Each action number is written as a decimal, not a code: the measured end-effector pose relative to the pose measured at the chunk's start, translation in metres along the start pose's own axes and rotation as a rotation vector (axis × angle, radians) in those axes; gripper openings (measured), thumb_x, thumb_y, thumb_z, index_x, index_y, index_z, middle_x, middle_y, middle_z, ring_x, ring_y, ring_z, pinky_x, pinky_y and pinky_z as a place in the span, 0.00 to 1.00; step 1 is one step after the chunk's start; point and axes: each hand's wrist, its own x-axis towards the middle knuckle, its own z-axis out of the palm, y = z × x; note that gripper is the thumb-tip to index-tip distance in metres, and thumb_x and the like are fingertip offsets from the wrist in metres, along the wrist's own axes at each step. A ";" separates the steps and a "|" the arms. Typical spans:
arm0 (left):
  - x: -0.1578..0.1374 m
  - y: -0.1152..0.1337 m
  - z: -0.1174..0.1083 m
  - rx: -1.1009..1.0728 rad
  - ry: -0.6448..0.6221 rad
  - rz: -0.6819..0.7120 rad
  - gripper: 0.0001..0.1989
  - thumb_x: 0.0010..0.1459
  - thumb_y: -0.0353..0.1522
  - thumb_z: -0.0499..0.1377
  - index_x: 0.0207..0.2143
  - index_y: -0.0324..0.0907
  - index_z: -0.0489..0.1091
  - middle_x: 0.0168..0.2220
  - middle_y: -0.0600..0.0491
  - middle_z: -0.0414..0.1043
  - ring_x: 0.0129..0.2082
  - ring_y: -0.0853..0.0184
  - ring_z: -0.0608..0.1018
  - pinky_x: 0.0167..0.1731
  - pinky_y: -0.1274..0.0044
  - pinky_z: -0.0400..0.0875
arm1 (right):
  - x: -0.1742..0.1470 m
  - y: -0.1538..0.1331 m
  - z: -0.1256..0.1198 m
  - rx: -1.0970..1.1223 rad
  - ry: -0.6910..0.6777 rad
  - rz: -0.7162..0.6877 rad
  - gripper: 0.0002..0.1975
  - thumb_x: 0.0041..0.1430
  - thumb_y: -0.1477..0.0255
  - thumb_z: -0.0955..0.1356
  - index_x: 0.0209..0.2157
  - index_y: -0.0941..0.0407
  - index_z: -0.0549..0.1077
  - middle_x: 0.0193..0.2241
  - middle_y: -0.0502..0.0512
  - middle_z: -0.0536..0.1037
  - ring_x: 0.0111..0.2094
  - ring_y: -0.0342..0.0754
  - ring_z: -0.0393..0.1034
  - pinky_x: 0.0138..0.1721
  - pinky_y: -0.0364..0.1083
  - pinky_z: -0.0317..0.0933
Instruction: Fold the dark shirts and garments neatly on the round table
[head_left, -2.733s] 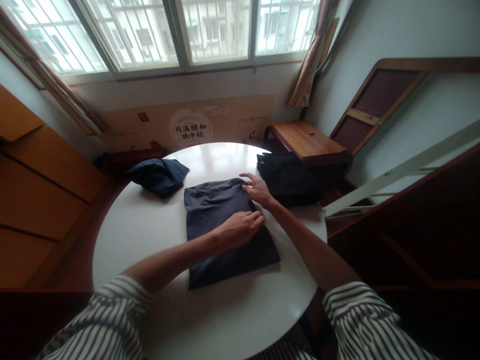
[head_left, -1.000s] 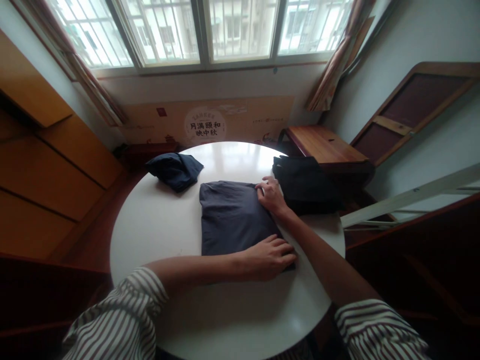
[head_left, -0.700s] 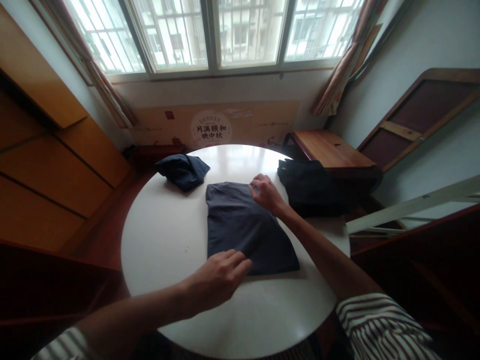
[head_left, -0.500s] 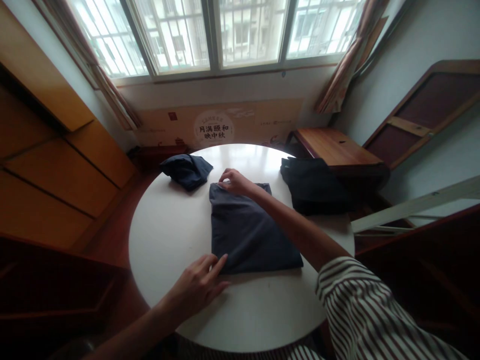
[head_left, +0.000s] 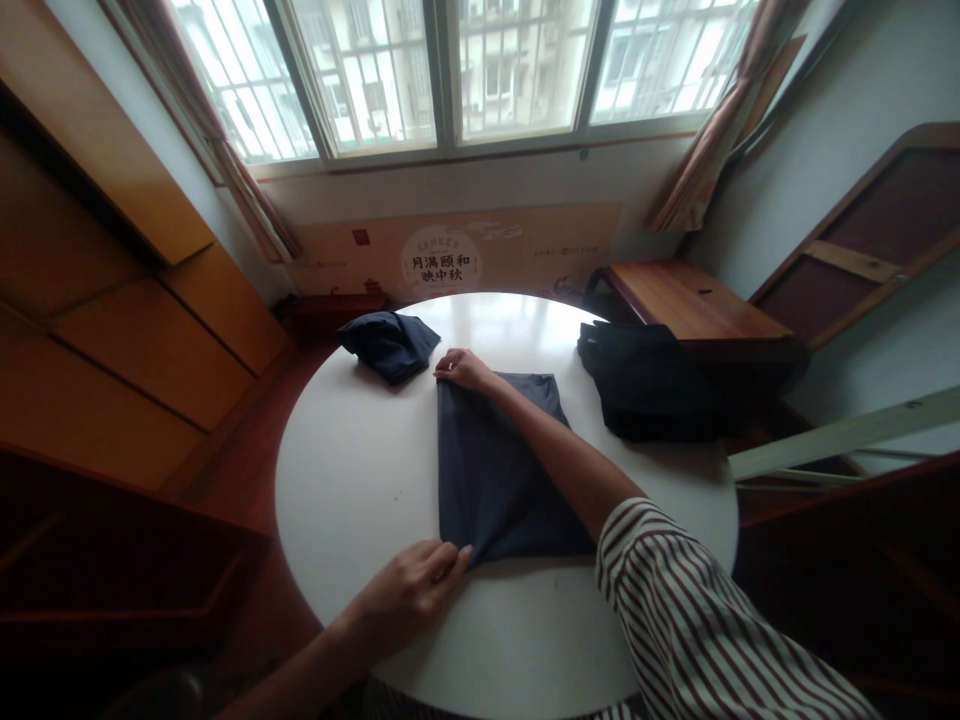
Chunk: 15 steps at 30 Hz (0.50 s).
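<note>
A dark grey-blue folded garment [head_left: 502, 480] lies flat on the round white table [head_left: 345, 480], with slight creases running from its near left corner. My right hand [head_left: 463, 370] reaches across it and pinches its far left corner. At the near left corner, the fingers of my left hand [head_left: 412, 585] are closed on the edge of the cloth. My right forearm, in a striped sleeve, covers part of the garment's right side. What kind of garment it is cannot be made out.
A crumpled navy cloth [head_left: 390, 347] sits at the table's far left. Dark folded clothes [head_left: 645, 380] lie at the right edge. Behind stand a low wooden table [head_left: 682, 300] and a printed cardboard panel [head_left: 510, 250] under the window. Wooden cabinets [head_left: 127, 340] are on the left.
My left hand has closed from loosely extended fingers to a grip on the near left corner. My right hand has shifted to the far left corner. The view has moved slightly.
</note>
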 end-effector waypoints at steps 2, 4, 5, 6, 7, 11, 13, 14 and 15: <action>0.002 0.000 -0.003 0.045 -0.042 0.045 0.18 0.66 0.21 0.50 0.57 0.30 0.65 0.35 0.46 0.72 0.32 0.65 0.76 0.32 0.74 0.77 | 0.000 0.002 0.002 -0.021 0.037 0.032 0.07 0.58 0.71 0.72 0.37 0.57 0.83 0.37 0.55 0.80 0.33 0.45 0.70 0.34 0.42 0.60; 0.005 0.000 -0.007 0.077 -0.067 0.064 0.17 0.67 0.21 0.49 0.56 0.30 0.66 0.35 0.47 0.73 0.32 0.64 0.75 0.31 0.73 0.75 | -0.001 0.003 0.004 -0.042 0.060 0.057 0.08 0.59 0.70 0.71 0.38 0.57 0.83 0.38 0.56 0.80 0.34 0.46 0.71 0.34 0.43 0.61; 0.007 0.000 -0.009 0.081 -0.071 0.057 0.16 0.67 0.21 0.49 0.55 0.30 0.66 0.35 0.47 0.73 0.32 0.65 0.75 0.31 0.73 0.75 | -0.002 0.002 0.004 -0.052 0.064 0.062 0.08 0.60 0.70 0.71 0.39 0.57 0.83 0.38 0.56 0.80 0.34 0.47 0.71 0.34 0.43 0.61; 0.010 -0.001 -0.011 0.075 -0.072 0.044 0.15 0.68 0.23 0.49 0.54 0.31 0.67 0.34 0.48 0.72 0.31 0.64 0.75 0.30 0.73 0.74 | -0.003 0.001 0.004 -0.062 0.064 0.059 0.08 0.60 0.69 0.71 0.39 0.57 0.83 0.38 0.56 0.80 0.35 0.47 0.72 0.35 0.43 0.61; 0.013 -0.002 -0.013 0.058 -0.069 0.025 0.13 0.68 0.27 0.51 0.52 0.32 0.69 0.34 0.48 0.72 0.31 0.64 0.75 0.31 0.72 0.74 | -0.004 -0.001 0.003 -0.070 0.058 0.050 0.08 0.60 0.70 0.71 0.38 0.56 0.82 0.37 0.56 0.80 0.36 0.48 0.72 0.36 0.44 0.62; 0.028 -0.019 -0.025 -0.053 -0.017 -0.088 0.12 0.69 0.35 0.52 0.42 0.40 0.73 0.34 0.49 0.72 0.32 0.65 0.75 0.33 0.72 0.73 | -0.022 -0.018 -0.006 -0.131 0.055 -0.074 0.10 0.60 0.69 0.72 0.43 0.57 0.80 0.43 0.59 0.79 0.45 0.51 0.71 0.49 0.46 0.61; 0.038 -0.039 -0.030 -0.063 0.031 -0.158 0.12 0.69 0.31 0.50 0.42 0.40 0.73 0.36 0.49 0.73 0.35 0.65 0.75 0.36 0.73 0.74 | -0.041 -0.029 -0.011 -0.221 0.095 -0.153 0.13 0.63 0.69 0.70 0.47 0.59 0.77 0.46 0.62 0.77 0.49 0.53 0.70 0.53 0.48 0.59; 0.043 -0.051 -0.031 -0.052 0.055 -0.191 0.12 0.69 0.29 0.49 0.43 0.40 0.73 0.38 0.48 0.74 0.37 0.65 0.76 0.38 0.73 0.75 | -0.053 -0.035 -0.013 -0.273 0.111 -0.175 0.13 0.65 0.70 0.67 0.49 0.60 0.76 0.46 0.64 0.77 0.49 0.53 0.70 0.54 0.49 0.58; 0.049 -0.064 -0.032 -0.033 0.072 -0.222 0.13 0.69 0.28 0.48 0.45 0.39 0.73 0.41 0.46 0.74 0.41 0.64 0.76 0.41 0.72 0.75 | -0.067 -0.040 -0.013 -0.321 0.116 -0.179 0.13 0.67 0.71 0.65 0.49 0.61 0.75 0.46 0.65 0.77 0.48 0.54 0.70 0.54 0.50 0.58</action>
